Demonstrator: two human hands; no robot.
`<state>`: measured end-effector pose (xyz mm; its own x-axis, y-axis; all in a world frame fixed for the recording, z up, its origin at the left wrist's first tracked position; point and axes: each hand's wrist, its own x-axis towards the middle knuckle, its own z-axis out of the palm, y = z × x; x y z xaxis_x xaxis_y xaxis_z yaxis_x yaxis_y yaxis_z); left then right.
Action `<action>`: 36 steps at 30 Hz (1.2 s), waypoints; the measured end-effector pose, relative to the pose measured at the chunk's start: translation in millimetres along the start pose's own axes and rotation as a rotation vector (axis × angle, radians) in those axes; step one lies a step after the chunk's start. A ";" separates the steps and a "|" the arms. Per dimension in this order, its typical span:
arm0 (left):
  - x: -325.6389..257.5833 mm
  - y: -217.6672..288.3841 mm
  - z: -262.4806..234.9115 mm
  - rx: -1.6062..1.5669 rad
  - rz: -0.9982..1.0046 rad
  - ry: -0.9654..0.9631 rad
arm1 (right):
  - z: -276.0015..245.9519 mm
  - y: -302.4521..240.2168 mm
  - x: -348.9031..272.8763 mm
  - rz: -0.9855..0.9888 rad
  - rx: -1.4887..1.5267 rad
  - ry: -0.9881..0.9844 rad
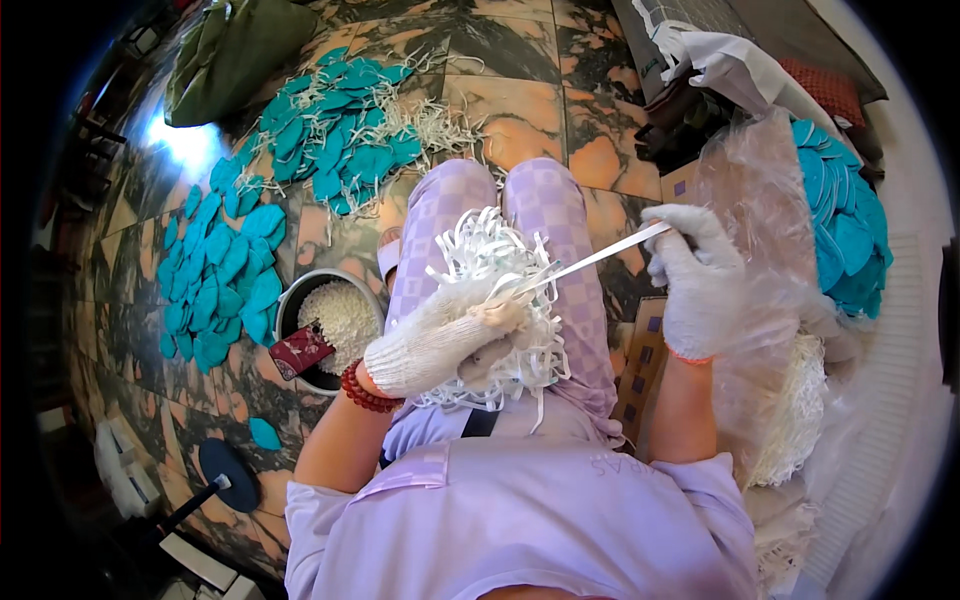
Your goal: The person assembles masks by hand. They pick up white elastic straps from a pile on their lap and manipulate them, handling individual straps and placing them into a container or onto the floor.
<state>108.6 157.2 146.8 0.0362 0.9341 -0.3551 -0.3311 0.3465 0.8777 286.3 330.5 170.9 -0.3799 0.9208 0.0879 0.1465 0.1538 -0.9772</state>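
Note:
Both of my hands wear white knit gloves. My left hand [440, 335] is closed over a loose bundle of white elastic straps [485, 240] lying on my lap. From its fingers one flat white strap [605, 246] runs up and to the right, stretched straight. My right hand [703, 280] pinches the far end of that strap between thumb and fingers, out to the right of my knees. The bundle's middle is hidden under my left hand, and looped strap ends stick out on both sides of it.
Teal leaf-shaped fabric pieces [215, 285] lie in piles on the tiled floor, some with white straps [435, 130]. A pot [288, 310] of small white bits stands left of my legs. At right are plastic sheeting [750, 210], more teal pieces [845, 215] and white straps [795, 410].

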 end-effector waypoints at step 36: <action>4.7 -14.4 1.4 0.157 0.014 -0.066 | -12.8 27.7 11.1 0.067 -0.188 -0.272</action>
<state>114.8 156.7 133.0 0.0966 0.9407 -0.3251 -0.1805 0.3378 0.9237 297.9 349.6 147.3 -0.5896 0.8059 -0.0543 0.3357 0.1833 -0.9239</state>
